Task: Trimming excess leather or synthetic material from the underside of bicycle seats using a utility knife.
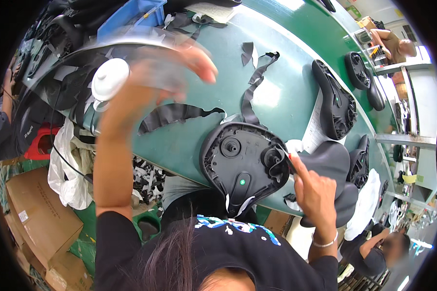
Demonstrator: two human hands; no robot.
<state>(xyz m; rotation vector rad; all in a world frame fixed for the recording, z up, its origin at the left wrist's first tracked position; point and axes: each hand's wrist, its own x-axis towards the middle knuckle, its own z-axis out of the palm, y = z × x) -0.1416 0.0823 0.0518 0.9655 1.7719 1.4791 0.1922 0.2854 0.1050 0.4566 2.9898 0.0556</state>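
Black saddle (pixel 243 162) underside-up on green table (pixel 286 92) | right hand (pixel 315 191) touching its right edge, fingers pinched | left hand (pixel 165 77) raised, released, blurred

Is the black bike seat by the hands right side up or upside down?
Upside down. The bike seat lies on the green table with its ribbed plastic underside facing up.

Brown cardboard boxes (pixel 39 218) with a small white label (pixel 23 216) stacked on the floor lower left, blue plastic crate (pixel 131 17) at the bench's (pixel 286 92) far edge, white paper sheet (pixel 212 10) beside it.
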